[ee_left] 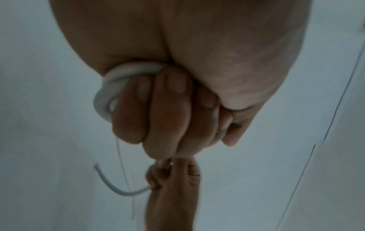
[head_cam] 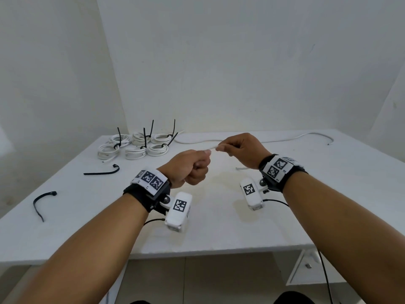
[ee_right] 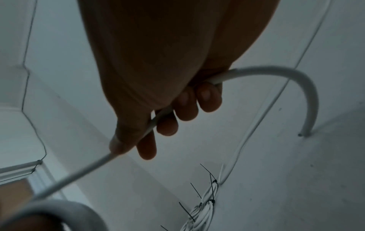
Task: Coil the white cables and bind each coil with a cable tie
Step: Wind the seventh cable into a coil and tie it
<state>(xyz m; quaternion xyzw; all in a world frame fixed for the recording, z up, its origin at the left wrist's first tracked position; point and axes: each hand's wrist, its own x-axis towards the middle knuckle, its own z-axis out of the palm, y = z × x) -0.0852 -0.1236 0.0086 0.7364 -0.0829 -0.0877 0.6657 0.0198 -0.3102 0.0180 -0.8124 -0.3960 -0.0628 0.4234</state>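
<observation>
Above the table (head_cam: 219, 227), left hand (head_cam: 190, 166) fisted round cable (ee_left: 106, 93) loops, right hand (head_cam: 238, 150) pinching the free length. Feed slack steadily, matching loop size. Keep tension light to avoid kinks.

The left hand (head_cam: 192, 166) closes over most of the white cable (head_cam: 212, 147); the head view shows only a short stretch between the fists. The right hand (head_cam: 241, 148) hides the part running through it. In the right wrist view, the bound coils (ee_right: 205, 207) are cut off by the bottom edge.
</observation>
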